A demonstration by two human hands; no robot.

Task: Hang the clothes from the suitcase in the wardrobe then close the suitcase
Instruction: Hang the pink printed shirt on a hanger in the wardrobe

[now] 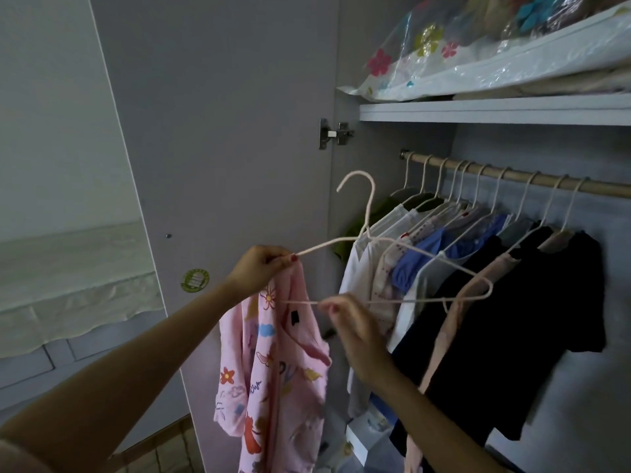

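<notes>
Fingers [280, 259] of my left hand [259, 268] pinch one end of a pale hanger [368, 238] together with the top of a pink printed garment [273, 370], which hangs down from that grip. My right hand [355, 332] pinches the hanger's bottom bar. The hanger is held in front of the open wardrobe, its hook below the wooden rail [512, 174], where other clothes [478, 285] hang.

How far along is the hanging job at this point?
Done: many garments hang on the rail. In hand: left hand holds the pink printed garment and hanger end; right hand pinches its lower bar. Left: hanging it; suitcase unseen.
</notes>
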